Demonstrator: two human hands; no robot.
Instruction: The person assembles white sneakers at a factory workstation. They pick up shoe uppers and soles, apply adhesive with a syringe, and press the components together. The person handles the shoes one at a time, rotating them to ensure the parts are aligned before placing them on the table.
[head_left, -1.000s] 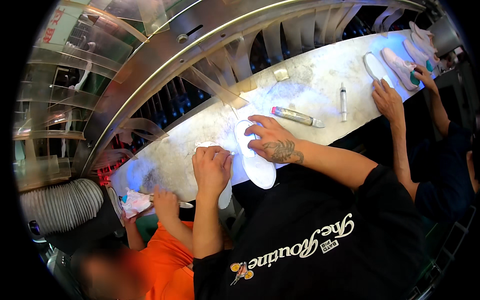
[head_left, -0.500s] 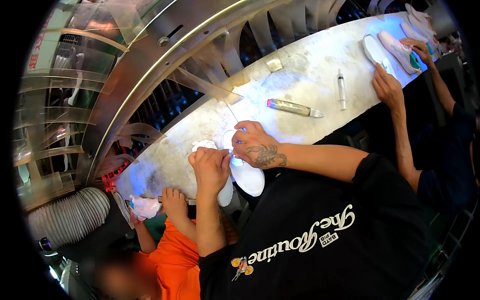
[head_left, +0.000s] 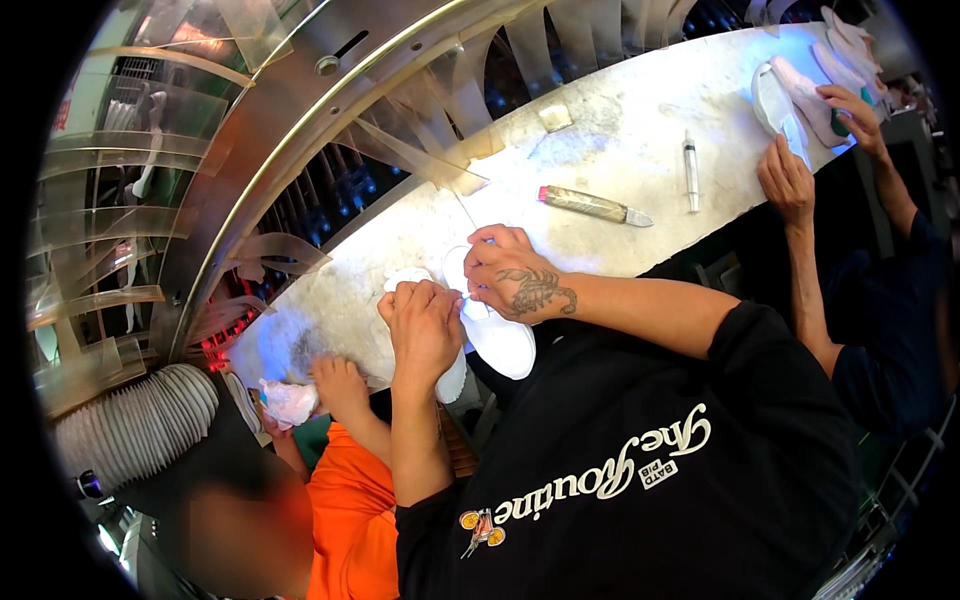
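Note:
Under my hands lies a long white shoe sole (head_left: 502, 348), brightly lit, at the near edge of the table. My left hand (head_left: 425, 322) is closed, its thumb and fingertips pinched at the sole's left side. Opposite it, my right hand (head_left: 512, 275) bends its closed fingers over the sole's middle, the fingertips almost meeting those of my left. Whatever small thing the fingertips pinch is hidden. A second white shoe piece (head_left: 452, 384) lies beneath my left hand and wrist, mostly covered.
Beyond my right hand lie a tape-wrapped knife (head_left: 590, 204), a syringe (head_left: 691, 175) and a small clear block (head_left: 555, 118) on the pale table (head_left: 620, 150). A co-worker at right touches a white sole (head_left: 775, 100); one in orange holds a pinkish shoe (head_left: 290, 402). Plastic strips (head_left: 420, 160) hang along the far side.
My hands stay at the sole, which has shifted slightly. The orange-sleeved co-worker's hand has moved up onto the table, and the stick-like tool there no longer shows. The right co-worker's hands shifted.

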